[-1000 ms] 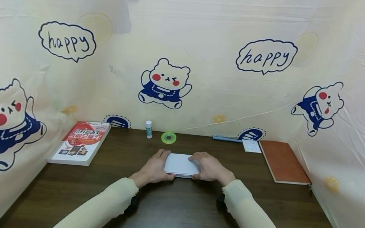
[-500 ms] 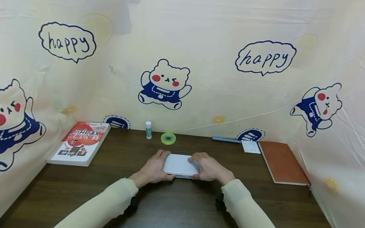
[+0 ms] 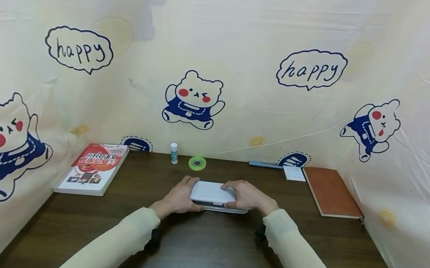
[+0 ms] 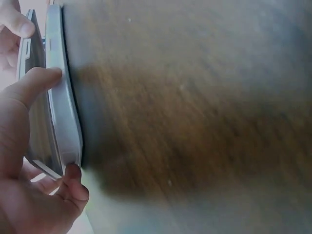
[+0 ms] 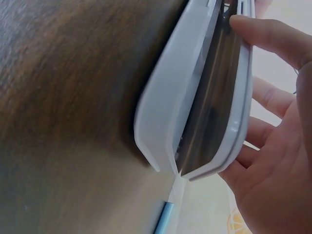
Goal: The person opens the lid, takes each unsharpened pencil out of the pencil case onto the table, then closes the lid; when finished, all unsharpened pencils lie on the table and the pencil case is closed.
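1. Centre of the head view: a white case (image 3: 213, 193) lies on the dark wood bench (image 3: 207, 251), with both hands on it.
2. The left hand (image 3: 179, 197) takes the case's left end. In the left wrist view the thumb presses the lid's edge and the fingers curl round the corner, so this grip is closed on the case (image 4: 61, 102).
3. The right hand (image 3: 245, 197) takes the right end. In the right wrist view its fingers curl round the raised lid: that grip, too, is closed on the case (image 5: 195, 97).
4. The lid stands slightly ajar. The right wrist view shows a narrow dark gap between the lid and the base.
5. Behind the case, by the curtain, stand a glue stick (image 3: 173, 152) and a green tape roll (image 3: 197, 163), near each other.
6. At middle left lies a red-and-white book (image 3: 93, 168); at middle right a brown notebook (image 3: 331, 192), with a pen (image 3: 266, 164) and a small white card (image 3: 294, 173) beside it.
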{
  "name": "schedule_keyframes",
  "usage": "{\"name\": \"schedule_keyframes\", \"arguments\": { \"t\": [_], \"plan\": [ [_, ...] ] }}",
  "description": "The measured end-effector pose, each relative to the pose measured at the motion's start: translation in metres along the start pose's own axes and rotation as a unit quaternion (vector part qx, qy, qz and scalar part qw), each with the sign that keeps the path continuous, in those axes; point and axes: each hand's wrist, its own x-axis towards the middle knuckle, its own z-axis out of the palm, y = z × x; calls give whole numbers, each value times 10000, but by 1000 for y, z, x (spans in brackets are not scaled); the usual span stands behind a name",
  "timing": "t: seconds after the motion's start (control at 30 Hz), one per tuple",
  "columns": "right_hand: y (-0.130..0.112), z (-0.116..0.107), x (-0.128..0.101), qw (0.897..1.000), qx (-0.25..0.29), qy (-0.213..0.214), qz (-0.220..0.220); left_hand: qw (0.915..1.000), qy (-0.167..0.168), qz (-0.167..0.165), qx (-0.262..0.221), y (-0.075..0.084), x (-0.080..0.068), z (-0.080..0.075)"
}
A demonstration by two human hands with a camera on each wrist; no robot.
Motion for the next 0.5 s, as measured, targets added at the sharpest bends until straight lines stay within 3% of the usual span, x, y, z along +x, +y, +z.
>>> {"name": "schedule_keyframes", "arguments": {
  "t": [0.27, 0.5],
  "plan": [
    [-4, -9, -5, 9994, 349, 3, 3, 9974, -262, -25, -672, -13, -7, -11],
    [-1, -14, -6, 9981, 359, 314, -398, 9953, -122, 81, -956, -23, -12, -15]
  ]
}}
